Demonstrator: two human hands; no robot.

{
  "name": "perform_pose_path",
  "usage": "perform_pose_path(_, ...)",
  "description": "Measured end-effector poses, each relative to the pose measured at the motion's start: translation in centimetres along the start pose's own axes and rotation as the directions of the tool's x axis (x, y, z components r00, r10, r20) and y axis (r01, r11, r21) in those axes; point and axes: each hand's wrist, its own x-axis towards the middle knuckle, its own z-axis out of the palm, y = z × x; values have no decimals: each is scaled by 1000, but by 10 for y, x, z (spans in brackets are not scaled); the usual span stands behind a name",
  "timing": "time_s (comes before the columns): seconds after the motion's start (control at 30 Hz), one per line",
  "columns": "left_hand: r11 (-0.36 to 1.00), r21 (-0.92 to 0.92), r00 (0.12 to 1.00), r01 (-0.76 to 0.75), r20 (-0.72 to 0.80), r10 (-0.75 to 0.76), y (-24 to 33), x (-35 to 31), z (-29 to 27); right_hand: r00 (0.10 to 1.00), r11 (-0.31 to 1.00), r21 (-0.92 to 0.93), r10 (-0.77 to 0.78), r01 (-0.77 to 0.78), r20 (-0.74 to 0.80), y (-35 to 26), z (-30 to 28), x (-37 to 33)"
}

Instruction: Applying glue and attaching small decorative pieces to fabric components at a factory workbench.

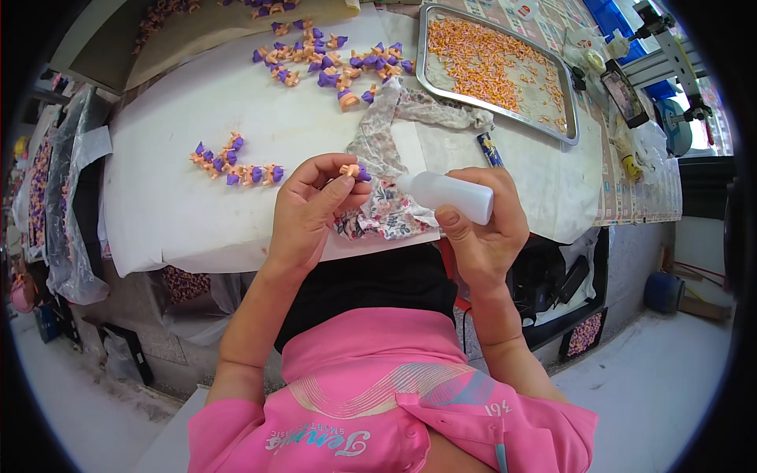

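White squeeze bottle [451, 195] is tilting toward nine o'clock in my closed right hand [481, 229], nozzle meeting the orange-purple figure [352, 171] my left hand [309, 211] is pinching steady.

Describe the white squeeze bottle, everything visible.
The white squeeze bottle looks like soft, translucent plastic: a plain cylindrical body tapering to a narrow nozzle. It lies nearly horizontal, nozzle pointing toward the person's left, its tip close to the small orange-and-purple piece pinched in the left hand. The right hand grips its body, thumb on the near side. It is held above a floral cloth, not resting on it. Fill level cannot be told.
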Motion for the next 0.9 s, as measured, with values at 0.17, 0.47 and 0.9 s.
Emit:
perform_pose_path(0.17,1000,25,1000,-6,-7,6,-3,-2,0,1000,1000,-24,-10,10,13,1,4,-2)
perform_pose_path(0.47,999,32,1000,-30,3,30,-7,-2,-1,1000,999,-44,-17,18,25,0,8,-2)
perform_pose_path(0.9,999,31,1000,-26,-2,26,-8,0,-5,998,997,-75,11,-6,61,4,11,-2)
